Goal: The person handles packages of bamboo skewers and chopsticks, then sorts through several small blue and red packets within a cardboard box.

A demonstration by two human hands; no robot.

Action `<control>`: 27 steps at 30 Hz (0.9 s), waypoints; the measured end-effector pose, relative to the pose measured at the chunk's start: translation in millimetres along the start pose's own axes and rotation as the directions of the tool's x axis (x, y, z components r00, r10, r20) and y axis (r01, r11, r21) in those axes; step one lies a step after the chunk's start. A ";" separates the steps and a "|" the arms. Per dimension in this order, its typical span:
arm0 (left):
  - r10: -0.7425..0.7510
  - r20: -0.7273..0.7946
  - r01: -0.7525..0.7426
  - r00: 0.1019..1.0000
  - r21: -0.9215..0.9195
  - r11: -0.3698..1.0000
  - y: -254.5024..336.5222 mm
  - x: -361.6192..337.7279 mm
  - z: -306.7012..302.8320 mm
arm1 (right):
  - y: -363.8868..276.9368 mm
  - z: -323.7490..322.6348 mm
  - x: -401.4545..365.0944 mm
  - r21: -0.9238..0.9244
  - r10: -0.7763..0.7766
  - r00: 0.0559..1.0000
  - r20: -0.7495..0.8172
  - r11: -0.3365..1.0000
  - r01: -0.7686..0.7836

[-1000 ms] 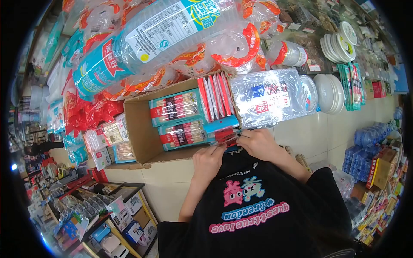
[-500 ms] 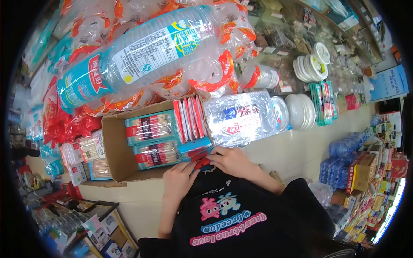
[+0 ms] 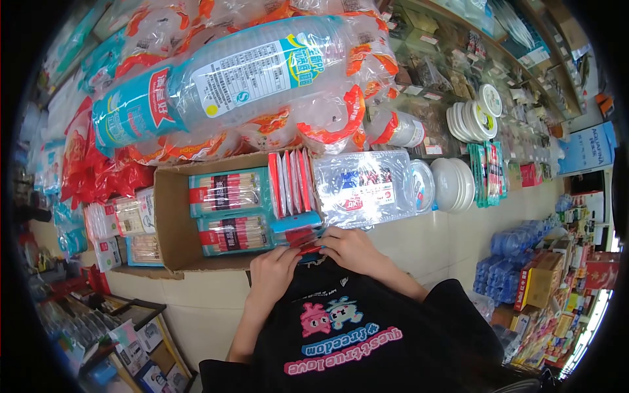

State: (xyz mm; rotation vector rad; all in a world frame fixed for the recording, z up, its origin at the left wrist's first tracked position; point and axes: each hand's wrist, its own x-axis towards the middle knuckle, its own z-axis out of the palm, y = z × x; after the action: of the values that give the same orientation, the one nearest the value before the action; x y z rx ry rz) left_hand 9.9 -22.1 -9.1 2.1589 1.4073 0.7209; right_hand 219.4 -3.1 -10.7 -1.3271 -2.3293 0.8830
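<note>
My left hand (image 3: 270,272) and my right hand (image 3: 354,251) meet near my chest, at the front right corner of an open cardboard box (image 3: 175,229). Their fingers are closed on a small red packet (image 3: 308,247), one hand at each side; the fingers hide part of it. Inside the box lie two packs of thin wooden sticks, an upper pack (image 3: 229,192) and a lower pack (image 3: 234,234). Beside them stands a row of red and white packets (image 3: 291,183), with a blue packet (image 3: 295,223) just beyond my fingers.
Behind the box lies a large wrapped stack of cups (image 3: 242,75). To its right are clear plastic containers (image 3: 363,188), white plates (image 3: 453,185) and stacked round tubs (image 3: 472,118). Red bags (image 3: 108,173) sit at left. Wrapped bottles (image 3: 508,255) stand on the right.
The view has shifted slightly, so the goods and shelves sit a little differently in it. Both hands stay together on the red packet, with only slight finger movement.
</note>
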 end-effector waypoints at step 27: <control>0.044 0.032 -0.045 0.999 0.034 0.998 -0.7 -3.1 3.3 | -7.1 -2.5 -0.6 -0.021 -0.045 0.997 -0.057 0.999 0.044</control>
State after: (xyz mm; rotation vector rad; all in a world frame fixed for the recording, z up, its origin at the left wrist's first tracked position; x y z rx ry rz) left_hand 10.6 -25.0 -12.6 2.2249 1.3692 0.6810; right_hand 216.5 -5.4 -4.2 -1.2857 -2.3199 0.8005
